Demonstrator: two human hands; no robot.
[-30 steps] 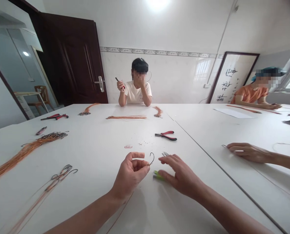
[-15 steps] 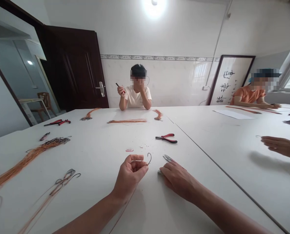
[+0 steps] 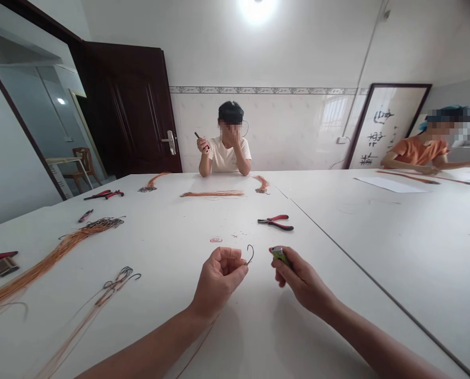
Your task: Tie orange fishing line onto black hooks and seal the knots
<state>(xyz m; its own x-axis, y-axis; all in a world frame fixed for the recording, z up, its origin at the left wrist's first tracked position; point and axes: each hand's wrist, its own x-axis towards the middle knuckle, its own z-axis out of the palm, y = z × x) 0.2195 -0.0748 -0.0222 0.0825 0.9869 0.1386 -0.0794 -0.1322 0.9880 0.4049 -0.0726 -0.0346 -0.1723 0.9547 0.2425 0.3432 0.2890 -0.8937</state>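
Observation:
My left hand (image 3: 221,279) pinches a dark fish hook (image 3: 252,255) by its shank between thumb and forefinger, the bend pointing up. An orange-brown fishing line (image 3: 198,345) trails down from that hand toward the table's front edge. Across a small gap to the right, my right hand (image 3: 302,276) is closed around a green lighter (image 3: 281,255), its metal top facing up and left. Beyond both hands lie pliers (image 3: 276,222) with red and black handles. At the left rests a small group of hooks (image 3: 118,279) tied to lines.
A large bundle of hooked orange lines (image 3: 72,239) spreads over the left of the white table (image 3: 172,242). Near it are a wire spool (image 3: 6,267) and red-handled pliers (image 3: 104,195). One person (image 3: 229,152) sits opposite, another (image 3: 417,152) at the far right. Paper (image 3: 389,184) lies there.
My right hand has lifted from the table with the lighter in it. The scissor-like tool beside it no longer shows. A co-worker's hand at the right has left view. The view has shifted slightly.

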